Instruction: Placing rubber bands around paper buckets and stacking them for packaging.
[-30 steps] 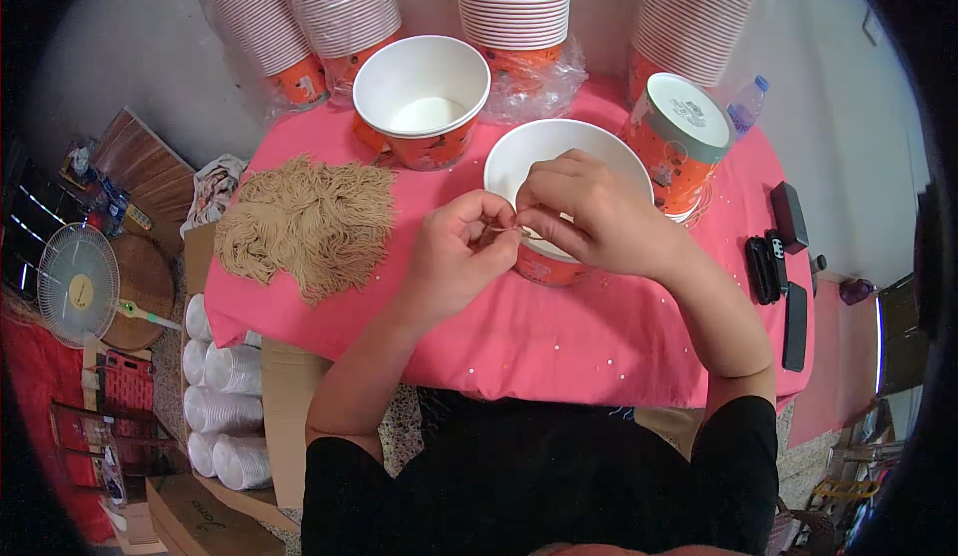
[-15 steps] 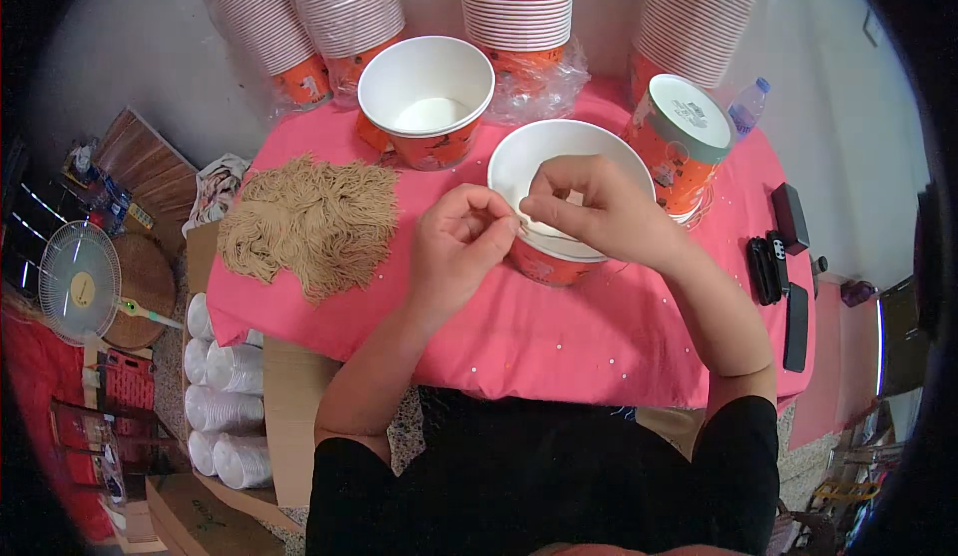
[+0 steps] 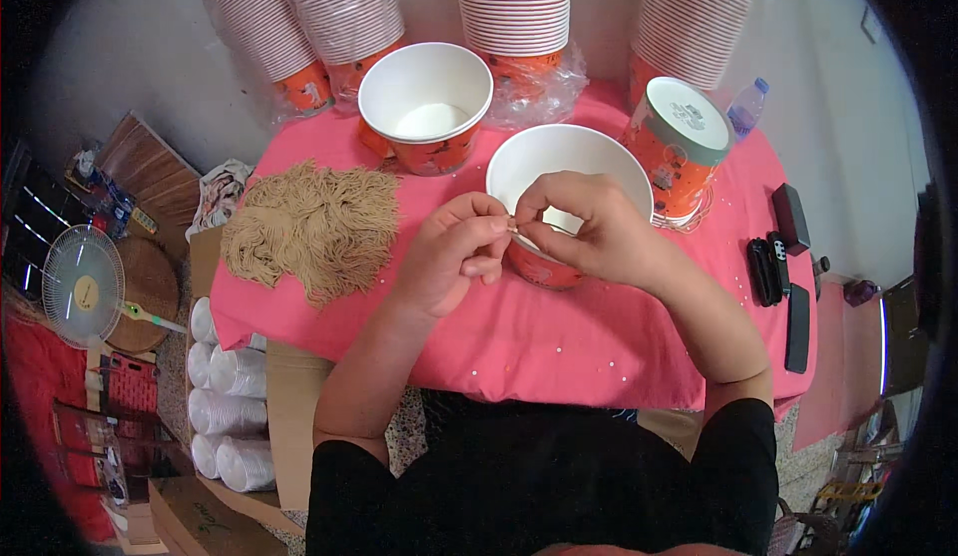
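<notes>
A white-lined orange paper bucket (image 3: pixel 544 152) stands upright in front of me, near the middle of the table. Over its near-left rim, my left hand (image 3: pixel 451 247) pinches a bit of thin tan string (image 3: pixel 512 224) between thumb and forefinger. My right hand (image 3: pixel 599 222) is closed in a pinch just beside it, at the same string, and hides part of the bucket's mouth. The two sets of fingertips almost touch. To the left lies a loose heap of tan strings (image 3: pixel 314 227). Behind it stands another open paper bucket (image 3: pixel 439 147).
Tall stacks of paper buckets (image 3: pixel 514 7) line the wall. An upside-down bucket (image 3: pixel 679 157) stands right, beside a plastic bottle (image 3: pixel 748 107). Black cases (image 3: pixel 788 219) lie on the pink tablecloth (image 3: pixel 559 346) at the right edge. Wrapped white lids (image 3: pixel 230 411) and a fan (image 3: pixel 85 286) are left.
Both hands have come closer together at the bucket's near-left rim. My right hand has moved slightly down, its fingertips now meeting the left ones. The view has shifted a little.
</notes>
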